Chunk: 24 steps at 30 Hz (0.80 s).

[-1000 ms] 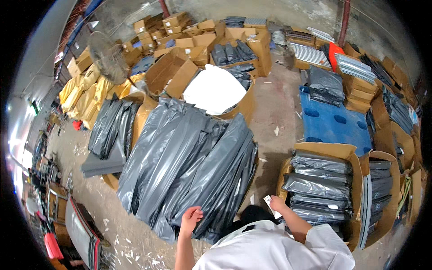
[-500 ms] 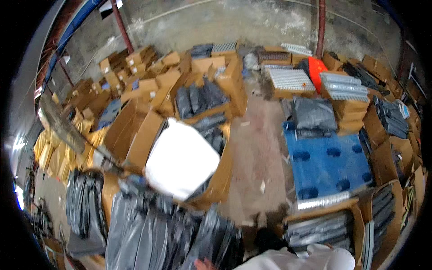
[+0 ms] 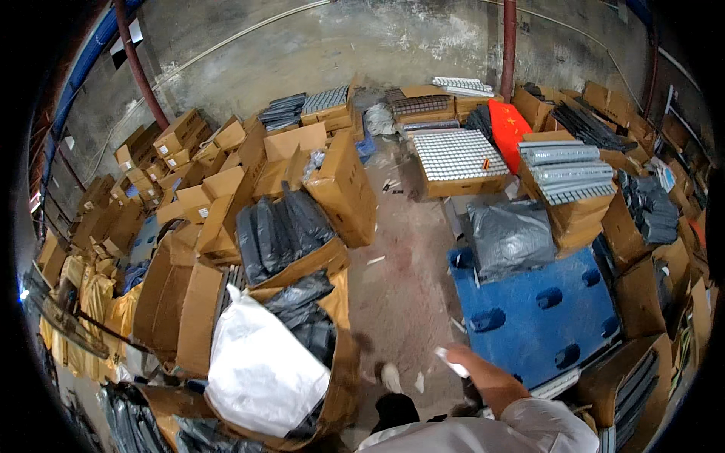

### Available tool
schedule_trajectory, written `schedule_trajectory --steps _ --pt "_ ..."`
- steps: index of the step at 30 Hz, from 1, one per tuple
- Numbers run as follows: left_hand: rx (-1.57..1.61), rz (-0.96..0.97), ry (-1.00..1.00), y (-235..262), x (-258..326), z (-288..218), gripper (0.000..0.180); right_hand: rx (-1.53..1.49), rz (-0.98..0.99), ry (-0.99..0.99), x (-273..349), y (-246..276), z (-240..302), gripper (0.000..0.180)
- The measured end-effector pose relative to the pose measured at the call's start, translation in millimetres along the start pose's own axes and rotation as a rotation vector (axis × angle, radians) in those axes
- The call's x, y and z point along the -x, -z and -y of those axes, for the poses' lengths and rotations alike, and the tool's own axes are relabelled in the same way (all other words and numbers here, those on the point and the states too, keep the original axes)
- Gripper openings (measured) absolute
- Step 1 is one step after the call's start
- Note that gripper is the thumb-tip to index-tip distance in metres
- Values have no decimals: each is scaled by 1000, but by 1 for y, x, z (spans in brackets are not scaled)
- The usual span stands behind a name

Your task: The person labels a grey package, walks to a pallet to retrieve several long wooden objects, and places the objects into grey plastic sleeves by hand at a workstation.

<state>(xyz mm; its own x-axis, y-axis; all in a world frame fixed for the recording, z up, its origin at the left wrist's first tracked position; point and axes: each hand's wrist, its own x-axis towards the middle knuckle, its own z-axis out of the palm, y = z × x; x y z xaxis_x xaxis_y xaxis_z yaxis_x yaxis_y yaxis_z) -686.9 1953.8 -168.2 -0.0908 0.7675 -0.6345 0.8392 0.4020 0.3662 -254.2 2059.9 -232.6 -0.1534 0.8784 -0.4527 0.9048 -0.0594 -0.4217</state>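
Observation:
My right hand (image 3: 473, 360) reaches out over the aisle, beside the blue plastic pallet (image 3: 513, 302). Its fingers are closed round a small white object (image 3: 451, 365) whose kind I cannot make out. The left hand is out of sight. To the left, a large white plastic sack (image 3: 260, 366) lies on top of an open cardboard box (image 3: 343, 370) that also holds dark plastic-wrapped bundles (image 3: 306, 306). A grey plastic-wrapped package (image 3: 510, 240) rests on the far end of the pallet.
Open boxes of dark bags (image 3: 283, 230) line the left side of the aisle (image 3: 400, 287). At right stand stacked cartons topped with clear-wrapped rolls (image 3: 566, 170), a white grid-topped box (image 3: 462, 162) and a red sheet (image 3: 507, 132). My shoe (image 3: 390, 377) is on the floor.
My view has shifted forward along the aisle, and the near dark bags have mostly dropped out of it. My right hand with the white object has come into view.

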Motion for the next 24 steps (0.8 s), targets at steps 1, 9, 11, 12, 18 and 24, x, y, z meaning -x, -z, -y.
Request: schedule_trajectory --steps 1,9,11,12,18,24 --pt "-10 44 -11 2 -27 -18 37 -27 -50 38 -36 29 18 30" --pt "-390 274 -24 83 -201 -106 34 22 -194 9 -186 163 -34 24" --pt "-601 289 -235 133 -273 -178 33 -28 -197 -243 -172 151 -107 25" --pt "-591 255 -344 171 -314 -209 29 -77 -11 -419 -173 165 -113 27" --pt "-35 -229 -767 306 -477 -514 29 -51 311 -966 -120 126 -252 31" --pt "-71 173 -631 308 -663 -516 26 -102 165 -752 -372 244 -263 35"
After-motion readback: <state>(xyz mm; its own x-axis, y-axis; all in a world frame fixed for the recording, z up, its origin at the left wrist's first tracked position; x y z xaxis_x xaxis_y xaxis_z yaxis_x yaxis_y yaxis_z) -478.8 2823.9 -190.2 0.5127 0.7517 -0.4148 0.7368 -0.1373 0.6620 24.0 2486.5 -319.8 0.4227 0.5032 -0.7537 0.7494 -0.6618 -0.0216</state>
